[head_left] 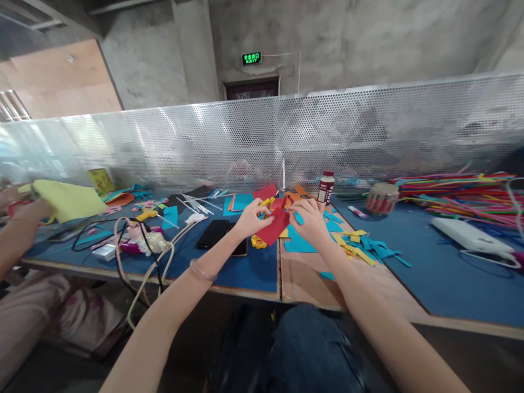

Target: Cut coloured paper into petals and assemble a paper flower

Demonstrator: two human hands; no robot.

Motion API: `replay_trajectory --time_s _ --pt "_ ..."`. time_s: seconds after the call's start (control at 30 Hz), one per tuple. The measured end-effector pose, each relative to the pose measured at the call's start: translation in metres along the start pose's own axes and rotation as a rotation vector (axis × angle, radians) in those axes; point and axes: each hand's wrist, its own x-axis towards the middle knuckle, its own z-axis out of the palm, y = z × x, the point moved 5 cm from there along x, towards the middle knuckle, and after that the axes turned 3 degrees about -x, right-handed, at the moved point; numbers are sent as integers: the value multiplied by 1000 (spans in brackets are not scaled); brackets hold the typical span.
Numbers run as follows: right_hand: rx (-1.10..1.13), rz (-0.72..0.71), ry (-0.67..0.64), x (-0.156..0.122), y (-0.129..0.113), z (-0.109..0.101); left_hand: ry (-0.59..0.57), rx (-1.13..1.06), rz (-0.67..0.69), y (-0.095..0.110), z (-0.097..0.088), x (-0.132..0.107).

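My left hand [251,216] and my right hand [310,218] are both closed on a piece of red foam sheet [275,225], held just above the table between them. Each hand pinches one side of it. Under and around the hands lie teal [298,242] and yellow [352,248] foam scraps. A yellow-handled pair of scissors [258,242] lies just below the red piece. A black phone [213,233] rests left of my left wrist.
A blue mat [429,273] covers the table. A small bottle with a red cap [326,188], a round container [381,197], a heap of coloured sticks [458,191] and a white box [470,236] sit to the right. Another person's hand [35,210] holds yellow sheet at far left. Cables hang off the left edge.
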Motion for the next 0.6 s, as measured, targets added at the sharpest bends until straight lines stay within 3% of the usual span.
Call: replay_trajectory --time_s 0.6 --pt "-185 -128 29 0 -5 4 6 18 0 3 0 0"
